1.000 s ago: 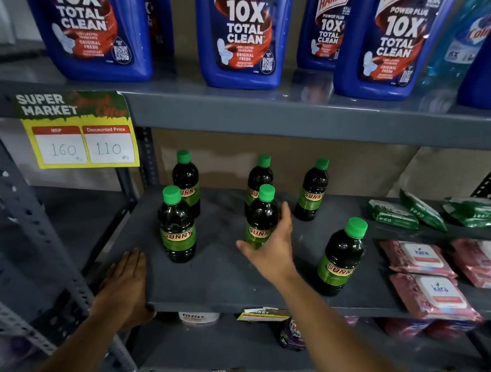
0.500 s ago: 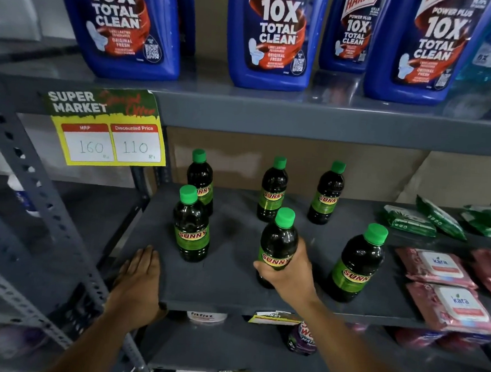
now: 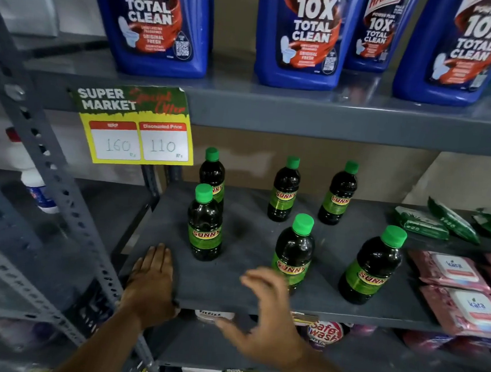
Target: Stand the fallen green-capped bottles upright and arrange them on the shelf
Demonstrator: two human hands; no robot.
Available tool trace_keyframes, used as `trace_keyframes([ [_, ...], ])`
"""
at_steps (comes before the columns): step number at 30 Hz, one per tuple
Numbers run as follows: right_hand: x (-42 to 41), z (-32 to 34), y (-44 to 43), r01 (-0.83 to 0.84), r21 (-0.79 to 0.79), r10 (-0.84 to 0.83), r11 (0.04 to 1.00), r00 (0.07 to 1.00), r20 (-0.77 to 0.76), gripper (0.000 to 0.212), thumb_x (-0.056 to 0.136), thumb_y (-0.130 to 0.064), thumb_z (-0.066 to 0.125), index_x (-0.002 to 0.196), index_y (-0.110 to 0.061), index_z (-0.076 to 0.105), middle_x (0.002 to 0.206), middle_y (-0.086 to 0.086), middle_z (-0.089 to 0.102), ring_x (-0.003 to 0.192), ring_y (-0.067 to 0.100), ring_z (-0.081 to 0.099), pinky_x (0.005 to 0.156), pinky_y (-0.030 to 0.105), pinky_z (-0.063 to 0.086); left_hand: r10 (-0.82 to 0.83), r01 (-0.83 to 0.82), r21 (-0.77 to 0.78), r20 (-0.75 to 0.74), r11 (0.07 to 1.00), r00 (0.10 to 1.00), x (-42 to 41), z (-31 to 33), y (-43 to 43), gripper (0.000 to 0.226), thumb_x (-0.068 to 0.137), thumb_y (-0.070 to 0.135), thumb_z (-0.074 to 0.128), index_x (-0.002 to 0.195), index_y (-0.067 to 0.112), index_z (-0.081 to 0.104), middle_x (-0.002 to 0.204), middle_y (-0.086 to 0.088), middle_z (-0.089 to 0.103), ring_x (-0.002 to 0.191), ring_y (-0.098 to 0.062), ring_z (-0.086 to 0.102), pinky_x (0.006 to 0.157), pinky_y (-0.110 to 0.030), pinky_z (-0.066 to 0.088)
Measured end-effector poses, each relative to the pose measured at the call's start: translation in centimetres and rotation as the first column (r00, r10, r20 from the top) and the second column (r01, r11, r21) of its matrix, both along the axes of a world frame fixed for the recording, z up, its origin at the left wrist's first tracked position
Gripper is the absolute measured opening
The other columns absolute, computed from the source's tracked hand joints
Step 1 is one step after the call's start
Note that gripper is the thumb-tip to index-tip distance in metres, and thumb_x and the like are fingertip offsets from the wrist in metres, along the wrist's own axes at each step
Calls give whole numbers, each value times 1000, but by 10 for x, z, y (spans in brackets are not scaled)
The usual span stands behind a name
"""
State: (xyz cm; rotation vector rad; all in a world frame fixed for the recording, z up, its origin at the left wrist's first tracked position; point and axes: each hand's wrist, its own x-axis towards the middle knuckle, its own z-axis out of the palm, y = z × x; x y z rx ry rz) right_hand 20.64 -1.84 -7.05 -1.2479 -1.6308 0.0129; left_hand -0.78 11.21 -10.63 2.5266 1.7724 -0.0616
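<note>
Several dark green-capped "Sunny" bottles stand upright on the grey shelf (image 3: 240, 290). Three are at the back: left (image 3: 212, 172), middle (image 3: 284, 191), right (image 3: 338, 195). Three are in front: left (image 3: 205, 226), middle (image 3: 295, 247), right (image 3: 372, 267). My left hand (image 3: 152, 281) lies flat on the shelf's front left corner. My right hand (image 3: 267, 318) hovers open, fingers spread, just in front of the front middle bottle, holding nothing.
Big blue cleaner jugs (image 3: 159, 26) fill the shelf above. A yellow price tag (image 3: 135, 126) hangs from that shelf's edge. Green packs (image 3: 421, 224) and pink wipe packs (image 3: 458, 288) lie at the right. A slotted grey upright (image 3: 50, 178) stands at the left.
My right hand pulled the middle bottle forward into the front row, then let go and drew back toward me. The view shifted left and closer. My left hand stayed put.
</note>
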Motion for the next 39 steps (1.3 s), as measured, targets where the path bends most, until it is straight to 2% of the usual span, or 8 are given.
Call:
trace_keyframes([
  [4, -35, 15, 59, -80, -321, 22, 944, 983, -181, 96, 69, -38, 81, 143, -22, 23, 141, -12, 23, 137, 7, 25, 111, 19, 22, 8, -8, -35, -11, 999, 1000, 0, 3, 0, 125, 63, 56, 64, 146, 4, -13, 159, -14, -12, 146, -29, -10, 121, -43, 2],
  [7, -32, 23, 113, -159, -569, -58, 807, 937, -345, 117, 63, -33, 86, 150, -24, 7, 150, -7, 23, 138, 9, 22, 114, 29, 20, 3, -3, -29, -5, 1000, 1000, 0, 3, -2, 122, 66, 54, 64, 146, 3, -12, 159, -16, -12, 146, -30, -10, 120, -44, 1],
  [10, -26, 16, 138, -194, -656, -27, 730, 950, -310, 87, 64, -27, 86, 135, -25, 36, 132, -4, 55, 121, 15, 51, 106, 45, 41, 0, 0, -28, 3, 1000, 1000, 0, 2, -3, 121, 68, 54, 64, 146, 5, -14, 159, -16, -13, 146, -31, -11, 119, -45, -1],
  [19, -43, -5, 95, -164, -643, -26, 748, 961, -276, 60, 61, -41, 81, 113, -34, 52, 108, -11, 67, 99, 5, 62, 87, 27, 50, 13, -13, -27, 4, 1000, 1000, 0, 2, 0, 124, 63, 50, 68, 147, 3, -10, 159, -16, -11, 146, -32, -9, 120, -45, 2],
  [25, -51, -6, 75, -195, -629, -4, 753, 954, -300, 60, 64, -29, 84, 116, -30, 53, 103, -17, 65, 93, -8, 60, 74, 3, 42, 28, -29, -35, -25, 999, 999, 2, 3, 2, 127, 61, 51, 69, 147, 4, -12, 159, -16, -11, 146, -30, -9, 121, -44, 3],
  [29, -54, 1, 71, -218, -627, 7, 748, 947, -321, 66, 66, -28, 84, 122, -28, 49, 102, -24, 59, 93, -14, 55, 80, 12, 43, 33, -33, -47, -6, 998, 999, 3, 5, 1, 129, 60, 51, 71, 146, 6, -15, 159, -14, -14, 146, -30, -11, 121, -44, 1],
  [33, -54, -2, 53, -167, -520, -10, 837, 948, -320, 108, 63, -52, 80, 148, -26, 18, 142, -16, 35, 132, -2, 35, 107, 23, 33, 12, -10, -65, 25, 998, 1000, -3, 6, 0, 141, 55, 54, 78, 145, 7, -19, 158, -15, -19, 145, -30, -17, 120, -43, -3],
  [39, -8, 11, 0, 166, -177, -144, 970, 981, 128, 75, 90, -48, 52, 147, -6, 25, 155, 10, 26, 146, 19, 17, 118, 33, 17, -56, 41, 83, 196, 996, 979, -12, 25, -38, 151, 55, 66, 78, 138, 5, -32, 149, -14, -37, 138, -28, -32, 118, -41, -8],
])
